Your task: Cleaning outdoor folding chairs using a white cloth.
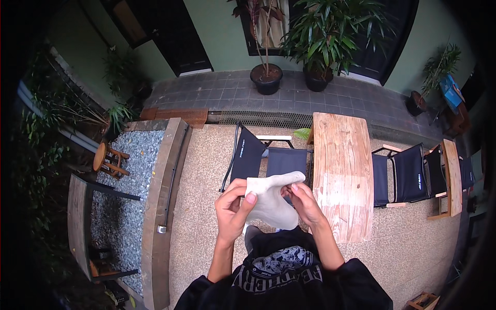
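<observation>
A pale grey cloth sock [273, 201] is held up in front of my chest, partly folded and bent. My left hand [235, 209] pinches its left end, with the thumb lying on the near face and the fingers behind. On the other side, my right hand [306, 201] grips the fabric near the upper right edge between thumb and fingers. The fingertips of both hands are partly hidden by the cloth. Below the sock is my black printed shirt [283, 271].
Right of my hands stands a wooden table [341, 174]. A black folding chair [248, 155] is just ahead, another folding chair [407, 174] beyond the table. A concrete curb [159, 217] borders gravel [128, 155] at left. Potted plants [266, 79] line the tiled walkway [217, 91].
</observation>
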`<control>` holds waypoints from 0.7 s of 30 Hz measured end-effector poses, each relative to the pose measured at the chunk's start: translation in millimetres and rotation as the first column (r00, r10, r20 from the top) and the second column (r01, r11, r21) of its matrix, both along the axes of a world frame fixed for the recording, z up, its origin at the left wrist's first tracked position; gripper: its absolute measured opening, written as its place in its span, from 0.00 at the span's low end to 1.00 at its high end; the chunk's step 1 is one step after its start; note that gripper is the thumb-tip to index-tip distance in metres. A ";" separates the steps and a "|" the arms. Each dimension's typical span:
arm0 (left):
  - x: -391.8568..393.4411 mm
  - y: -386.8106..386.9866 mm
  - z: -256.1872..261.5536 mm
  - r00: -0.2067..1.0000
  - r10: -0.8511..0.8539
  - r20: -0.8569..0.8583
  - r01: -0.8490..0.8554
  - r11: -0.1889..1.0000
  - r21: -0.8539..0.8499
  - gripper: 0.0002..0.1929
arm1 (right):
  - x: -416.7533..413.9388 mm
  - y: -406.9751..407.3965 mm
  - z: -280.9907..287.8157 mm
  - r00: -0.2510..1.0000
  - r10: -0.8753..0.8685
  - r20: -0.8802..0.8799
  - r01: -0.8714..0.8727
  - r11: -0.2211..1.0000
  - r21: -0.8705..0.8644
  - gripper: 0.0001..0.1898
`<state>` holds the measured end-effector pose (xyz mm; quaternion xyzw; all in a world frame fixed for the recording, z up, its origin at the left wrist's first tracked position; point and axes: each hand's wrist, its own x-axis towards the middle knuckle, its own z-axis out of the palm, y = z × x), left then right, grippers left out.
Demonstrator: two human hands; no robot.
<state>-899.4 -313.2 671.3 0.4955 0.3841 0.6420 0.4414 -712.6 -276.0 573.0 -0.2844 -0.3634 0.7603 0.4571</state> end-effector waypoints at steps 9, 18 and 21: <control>-14.6 -7.2 -16.0 0.992 0.121 0.047 -0.110 0.976 -0.190 0.07 | 5.1 -13.9 44.4 0.992 -0.104 0.070 0.093 0.985 0.145 0.16; -22.3 -3.3 -26.7 0.949 0.236 -0.208 -0.232 0.972 0.043 0.08 | 17.0 -0.6 73.1 0.963 -0.152 0.224 0.102 0.970 0.219 0.15; -23.3 -3.8 -19.5 0.918 0.269 -0.292 -0.226 0.959 0.173 0.05 | 21.9 5.6 73.9 0.970 -0.130 0.204 0.084 0.972 0.221 0.15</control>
